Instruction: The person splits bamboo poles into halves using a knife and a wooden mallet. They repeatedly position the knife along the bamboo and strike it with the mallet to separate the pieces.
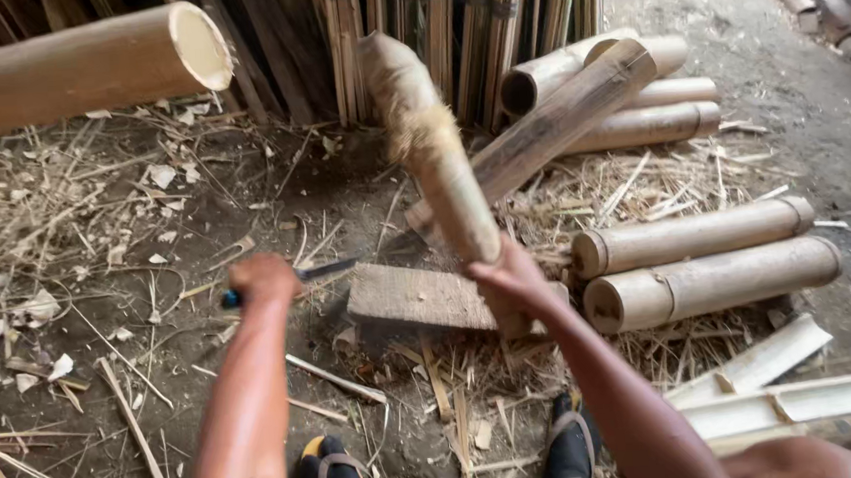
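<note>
Bamboo club (429, 149), a short worn length with a frayed far end, rises at a tilt from the right hand (514, 278), which is wrapped around its near end above the middle of the ground. Motion blur softens its upper half. The left hand (263, 277) is clenched on the blue handle of a knife (320, 270) whose dark blade points right, toward a flat wooden block (420, 297) lying on the dirt just in front of the person. Blade tip and block edge lie near each other; whether they touch cannot be told.

Behind the club, a long bamboo pole (562, 115) leans from the block area up to the far right, its lower end hidden by the club and the hand. Beyond it a small stack of cut bamboo sections (652, 123) lies on its side. Two thicker bamboo tubes (706, 259) lie side by side just right of the block, touching each other, with split bamboo halves (786, 398) nearer and to the right. At far left another large bamboo tube (74, 69) juts into view. Bundles of thin bamboo slats (451, 28) stand along the far wall. Shavings and straw (66, 244) litter the dark ground, thickest at left. Both sandalled feet (451, 462) sit at the near edge, either side of the scraps.
</note>
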